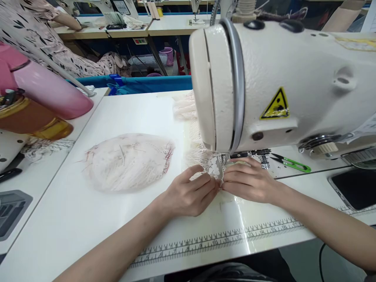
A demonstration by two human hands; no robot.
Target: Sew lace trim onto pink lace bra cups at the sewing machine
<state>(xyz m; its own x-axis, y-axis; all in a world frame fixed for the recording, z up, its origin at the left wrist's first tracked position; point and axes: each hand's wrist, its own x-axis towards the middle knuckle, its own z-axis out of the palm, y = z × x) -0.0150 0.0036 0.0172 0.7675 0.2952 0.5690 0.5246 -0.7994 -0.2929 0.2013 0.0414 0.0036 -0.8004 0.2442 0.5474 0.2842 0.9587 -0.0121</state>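
A strip of cream lace (195,154) runs under the head of a white sewing machine (276,82) toward its needle area. My left hand (189,194) rests on the table with its fingertips pinching the lace's near end. My right hand (249,180) lies flat just right of it, fingers pressing the same lace by the presser foot. The two hands almost touch. The needle itself is hidden behind the machine head.
A pile of pale lace pieces (127,160) lies left of my hands. Green-handled thread snips (292,162) lie right of the needle. A pink bottle (49,92) and an amber container (32,119) lie at far left. A person in patterned clothes (38,35) sits at the back left.
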